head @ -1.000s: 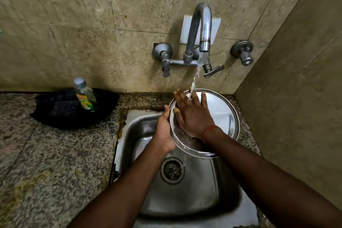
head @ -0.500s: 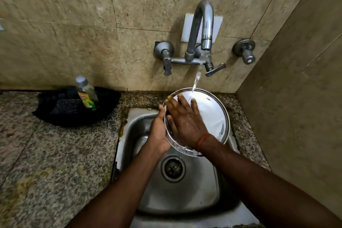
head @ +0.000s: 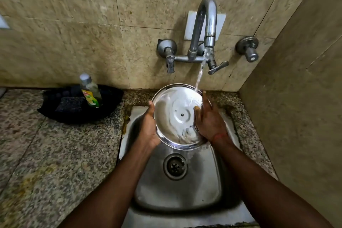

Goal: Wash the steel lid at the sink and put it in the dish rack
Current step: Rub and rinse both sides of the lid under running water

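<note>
The round steel lid (head: pixel 175 114) is held tilted over the steel sink (head: pixel 177 187), its inner face toward me, under the running tap (head: pixel 207 24). Water strikes its upper right rim and sheets down the face. My left hand (head: pixel 148 127) grips the lid's left rim, thumb on the edge. My right hand (head: pixel 209 120) holds the right rim, fingers pointing up along the edge and the thumb on the inner face. No dish rack is in view.
A dish soap bottle (head: pixel 90 90) and a dark scrub pad (head: pixel 70 104) sit in a black tray (head: pixel 111 109) on the granite counter (head: pixel 55 153) left of the sink. Tiled walls stand behind and close on the right. The drain (head: pixel 174 166) is open.
My right hand has slid off the lid's face to its right rim, baring the wet inner face. The lid has shifted left under the stream.
</note>
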